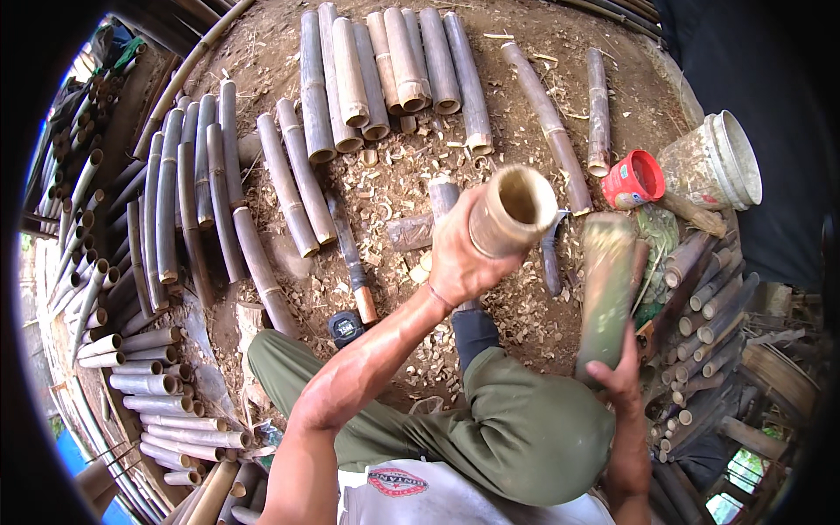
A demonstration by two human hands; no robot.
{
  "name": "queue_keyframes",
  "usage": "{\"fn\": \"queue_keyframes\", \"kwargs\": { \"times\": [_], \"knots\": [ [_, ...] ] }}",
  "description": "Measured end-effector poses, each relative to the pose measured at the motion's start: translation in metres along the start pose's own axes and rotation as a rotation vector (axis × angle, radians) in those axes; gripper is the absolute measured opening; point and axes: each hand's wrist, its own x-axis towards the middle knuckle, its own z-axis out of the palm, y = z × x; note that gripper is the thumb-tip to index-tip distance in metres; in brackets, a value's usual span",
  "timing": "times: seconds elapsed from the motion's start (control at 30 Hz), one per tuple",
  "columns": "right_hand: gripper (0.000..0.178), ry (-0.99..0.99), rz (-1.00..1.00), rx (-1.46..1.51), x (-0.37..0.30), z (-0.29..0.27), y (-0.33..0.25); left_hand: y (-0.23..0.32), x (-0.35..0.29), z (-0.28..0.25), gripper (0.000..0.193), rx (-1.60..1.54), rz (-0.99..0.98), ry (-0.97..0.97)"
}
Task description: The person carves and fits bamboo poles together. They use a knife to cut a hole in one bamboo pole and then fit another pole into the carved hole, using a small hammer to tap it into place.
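head view: left hand (459,254) is closing around a short bamboo tube (512,210), lifting it with the hollow open end tilting up toward the camera; right hand (619,372) is gripping the lower end of a greener bamboo section (606,293), holding it upright off to the right of the left hand

step, as I read it: sorting or checking cut pieces, looking down the bore of the pale one. Next move is probably calling for a steady wrist turn and a free spot on the ground beyond the hands to set one piece down, since both hands are occupied

materials: tube in the left hand is looking dry, tan, smooth-walled, round with a thick rim; the right one is mottled green, rougher skin. Ahead of the left hand, rows of cut bamboo lengths (385,70) are lying side by side on dirt littered with pale chips (394,188). Below that hand a knife with wooden handle (354,262) is lying flat. Beyond the right hand, a red cup (636,179) and a dirty white bucket (713,162) are lying on their sides
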Motion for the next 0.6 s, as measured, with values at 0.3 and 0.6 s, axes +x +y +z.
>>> {"fn": "queue_keyframes", "kwargs": {
  "times": [0.3, 0.6],
  "knots": [
    [0.099, 0.024, -0.673, -0.472, 0.029, 0.031, -0.192, -0.001, 0.014, -0.007, 0.072, -0.125, 0.063, -0.195],
    [0.105, 0.066, -0.630, -0.519, 0.018, 0.065, -0.226, -0.018, 0.013, -0.017, 0.061, -0.397, -0.016, -0.370]
  ]
}}
